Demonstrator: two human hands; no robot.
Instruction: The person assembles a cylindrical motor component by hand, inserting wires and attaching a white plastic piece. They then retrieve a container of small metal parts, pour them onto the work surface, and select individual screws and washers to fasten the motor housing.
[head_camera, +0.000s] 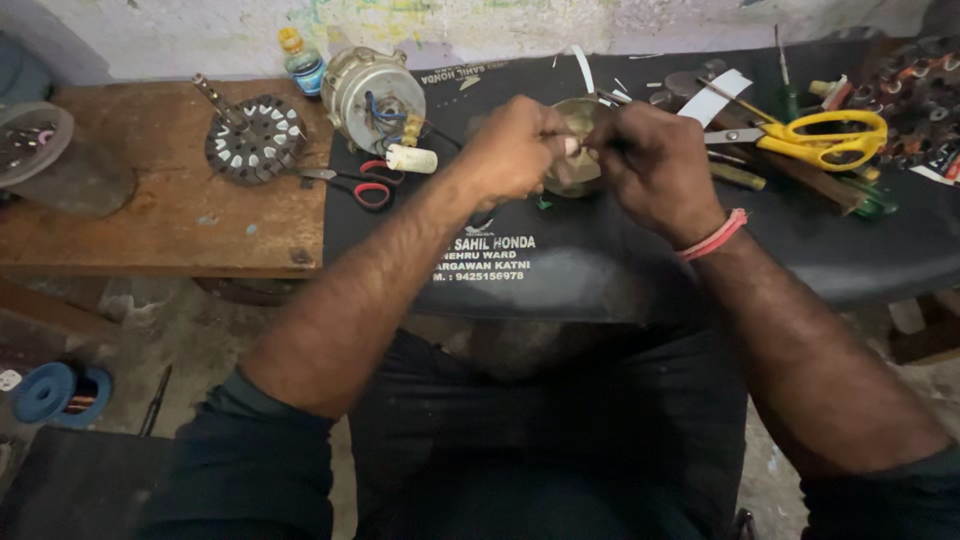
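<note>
Spread across the right of the bench: a black mat (600, 270), smooth and slightly glossy, with pale printing near its front edge, draped over the lip. To its left, a bare wooden benchtop (150, 215), worn, scuffed and brown. On the wood, a round dark slotted rotor (255, 138) with pale slot openings and a shaft slanting up to the left. At the mat's back left corner, a dull grey metal motor housing (372, 95), rounded, with blue wires spilling from its open face and a small white cylinder (411, 158) lying just in front. Beside that, red-handled scissors (358, 185) lying flat. Far right, yellow-handled scissors (810, 138), blades aimed left, among scattered slim tools. On the floor at lower left, a blue spool (58, 392).

Over the middle of the mat, a round, dull brass-coloured metal part (578, 150), cup-like, mostly hidden by the hands; long axis and facing impossible to tell. Left hand (515, 150) clenched around its left side, fingers curled, a small pale bit pinched at the fingertips. Right hand (650, 165) closed against its right side, fingertips pinching something thin and unidentifiable; pink band at the wrist. Hands nearly touching above the part.
</note>
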